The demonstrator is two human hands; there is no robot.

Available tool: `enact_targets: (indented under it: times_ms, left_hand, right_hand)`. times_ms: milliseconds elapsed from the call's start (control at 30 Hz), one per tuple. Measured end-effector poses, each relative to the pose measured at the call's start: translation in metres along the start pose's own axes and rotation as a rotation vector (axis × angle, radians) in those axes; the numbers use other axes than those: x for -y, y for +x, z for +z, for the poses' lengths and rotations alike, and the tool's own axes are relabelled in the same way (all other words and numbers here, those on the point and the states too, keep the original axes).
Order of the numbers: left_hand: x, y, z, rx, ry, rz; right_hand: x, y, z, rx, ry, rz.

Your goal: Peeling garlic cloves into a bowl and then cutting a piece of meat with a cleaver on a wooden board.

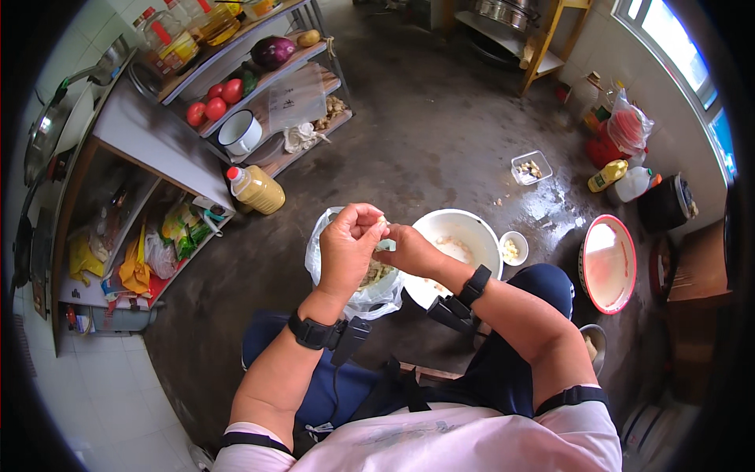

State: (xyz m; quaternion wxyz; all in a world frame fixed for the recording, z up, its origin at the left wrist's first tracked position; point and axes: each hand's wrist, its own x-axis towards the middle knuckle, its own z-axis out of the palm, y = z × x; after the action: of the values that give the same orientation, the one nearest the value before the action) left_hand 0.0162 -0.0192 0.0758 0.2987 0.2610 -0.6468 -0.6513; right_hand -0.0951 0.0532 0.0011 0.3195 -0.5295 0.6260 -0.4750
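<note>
My left hand (pixel 348 245) and my right hand (pixel 412 250) meet in front of me, fingertips pinched together on a small pale garlic clove (pixel 382 220), mostly covered by the fingers. Below my left hand sits a white plastic bag (pixel 377 303) with small tan pieces inside, probably garlic. A large white basin (pixel 489 236) stands under and beyond my right hand, with some thin scraps on its bottom. Just right of it is a small white bowl (pixel 513 248) of pale peeled cloves.
A clear plastic tub (pixel 532 167) with small pieces lies farther off on the floor. To the right stands a red-rimmed enamel basin (pixel 608 263). An oil bottle (pixel 255 189) stands by the left shelves (pixel 287 122), which hold tomatoes (pixel 215 108) and a white enamel mug (pixel 240 132).
</note>
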Motion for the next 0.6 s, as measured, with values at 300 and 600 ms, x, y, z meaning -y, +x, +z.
enact_targets:
  times_ms: [300,600]
  left_hand:
    - [-0.001,-0.002,-0.013,-0.059,0.066,0.006]
    - [0.01,0.002,-0.011,-0.093,0.199,0.059]
  right_hand:
    - [0.003,0.009,0.002,-0.113,-0.076,-0.255]
    - [0.037,0.006,-0.034,-0.113,0.507,0.115]
